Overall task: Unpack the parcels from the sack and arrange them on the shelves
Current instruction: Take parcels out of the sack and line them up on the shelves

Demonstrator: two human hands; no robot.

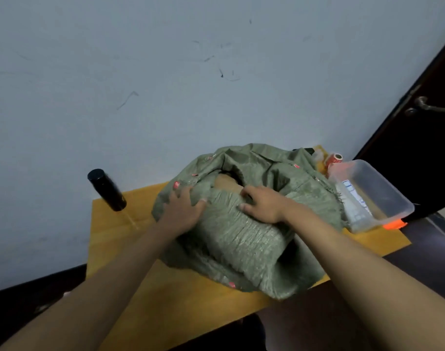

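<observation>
Still at the opening step: both hands, left (182,210) and right (263,205), gripping the green sack (244,239) on the bench (120,239), parcel (226,184) just beyond the fingers; next, probably widening the mouth.

The single view comes from a wide-angle camera on the person's head, looking forward and steeply down. It sits close over a yellow table (120,252), which fills the lower middle of the frame, with both forearms entering from the bottom corners toward the centre. A pale wall (165,84) fills the upper half, bowed by the lens, and a dark door (419,138) leans in at the right edge.
</observation>
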